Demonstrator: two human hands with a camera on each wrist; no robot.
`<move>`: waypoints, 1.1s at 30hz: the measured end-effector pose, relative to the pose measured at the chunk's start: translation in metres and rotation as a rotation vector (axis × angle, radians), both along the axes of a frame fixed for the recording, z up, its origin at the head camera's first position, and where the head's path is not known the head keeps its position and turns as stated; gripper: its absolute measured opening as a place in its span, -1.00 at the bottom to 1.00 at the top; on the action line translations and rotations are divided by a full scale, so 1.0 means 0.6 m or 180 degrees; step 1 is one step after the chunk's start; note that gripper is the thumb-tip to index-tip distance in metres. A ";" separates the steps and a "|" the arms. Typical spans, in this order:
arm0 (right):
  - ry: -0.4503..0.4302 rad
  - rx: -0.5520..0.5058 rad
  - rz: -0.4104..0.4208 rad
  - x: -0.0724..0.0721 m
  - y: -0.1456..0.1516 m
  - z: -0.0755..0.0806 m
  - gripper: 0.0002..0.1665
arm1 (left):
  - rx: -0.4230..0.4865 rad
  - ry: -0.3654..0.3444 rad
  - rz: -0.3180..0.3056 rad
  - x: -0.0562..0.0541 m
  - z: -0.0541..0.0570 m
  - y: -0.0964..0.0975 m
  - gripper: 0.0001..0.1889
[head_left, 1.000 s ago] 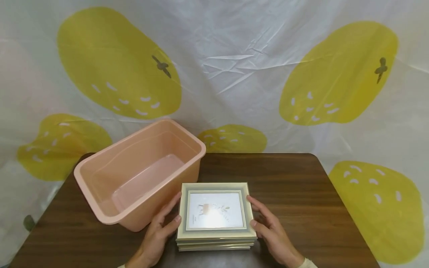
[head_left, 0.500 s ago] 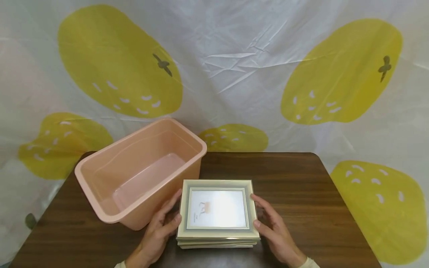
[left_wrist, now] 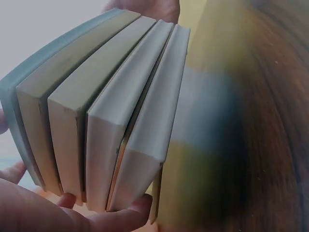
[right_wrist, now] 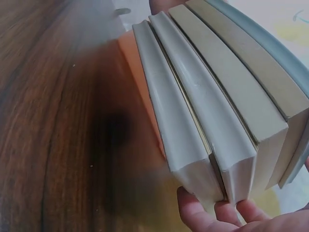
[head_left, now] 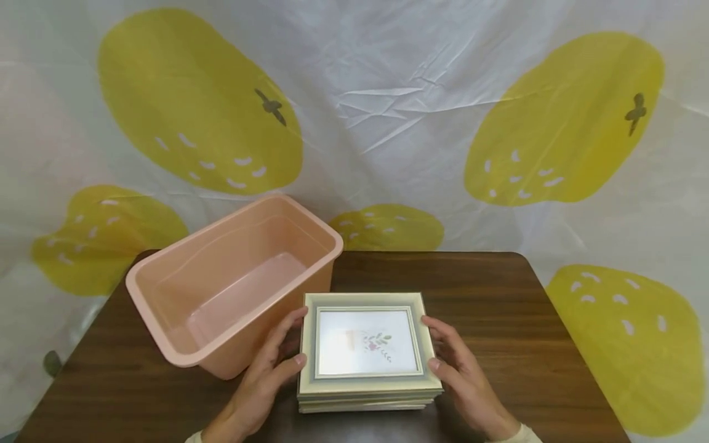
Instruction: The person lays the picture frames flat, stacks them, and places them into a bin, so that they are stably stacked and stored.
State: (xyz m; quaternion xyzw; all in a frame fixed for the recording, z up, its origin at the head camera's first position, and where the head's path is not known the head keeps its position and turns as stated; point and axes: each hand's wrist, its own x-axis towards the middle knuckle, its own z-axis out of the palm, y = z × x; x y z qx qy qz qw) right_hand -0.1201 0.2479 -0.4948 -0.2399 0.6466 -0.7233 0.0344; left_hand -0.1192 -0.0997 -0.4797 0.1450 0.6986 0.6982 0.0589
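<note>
My left hand (head_left: 257, 384) and right hand (head_left: 471, 387) hold a stack of cream picture frames (head_left: 368, 386) from its two short sides. The top frame has a grey-blue inner band and a white print (head_left: 382, 351) with a floral drawing, partly washed out by glare. Seen from the left wrist, the stack's edges (left_wrist: 106, 145) fan out, with the left fingers (left_wrist: 130, 212) at the lower end of the bottom frames. In the right wrist view the right fingers (right_wrist: 193, 210) curl at the opposite end. The stack is raised off the table.
A pink plastic tub (head_left: 299, 295) stands at the left on the dark wood table (head_left: 471, 289), close to the stack's left side. Behind the table hangs a pale cloth (head_left: 388, 154) with yellow fruit shapes.
Both hands have carried the stack slightly up and to the right; it looks larger in the head view. The glare on the top print has shifted. The tub stays in place.
</note>
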 end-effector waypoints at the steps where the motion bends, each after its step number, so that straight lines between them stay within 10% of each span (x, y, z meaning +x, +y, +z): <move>1: -0.0009 0.0006 -0.0032 0.000 0.000 0.002 -0.27 | -0.0049 0.0023 -0.0012 0.001 0.003 0.000 -0.30; 16: 0.0183 0.0328 -0.0385 0.012 0.000 0.046 -0.27 | -0.0359 0.0374 0.0117 0.016 0.036 0.012 -0.27; 33: 0.0361 0.0493 -0.0682 0.014 -0.006 0.142 -0.29 | 0.0355 0.0757 -0.0129 0.014 0.109 0.009 -0.30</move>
